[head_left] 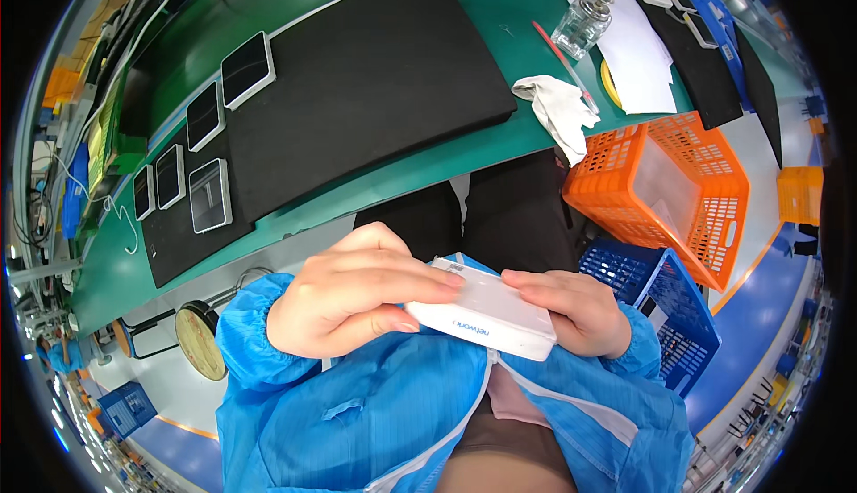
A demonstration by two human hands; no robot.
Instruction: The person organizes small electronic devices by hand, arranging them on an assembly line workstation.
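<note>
The white box (486, 304) is between the two hands, in front of the jacket (357, 422). Left hand (344, 297) and right hand (576, 308) are both closed on its ends. Its long axis goes from hand to hand, sloping slightly down rightward; the printed side faces the body. Its underside is hidden, and left fingers cover some top.

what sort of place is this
Probably a factory or workshop, perhaps one handling electronics: a green-topped workbench holds flat, white-edged rectangular devices with dark faces, and near it are an orange perforated plastic crate and a blue perforated plastic crate.
</note>
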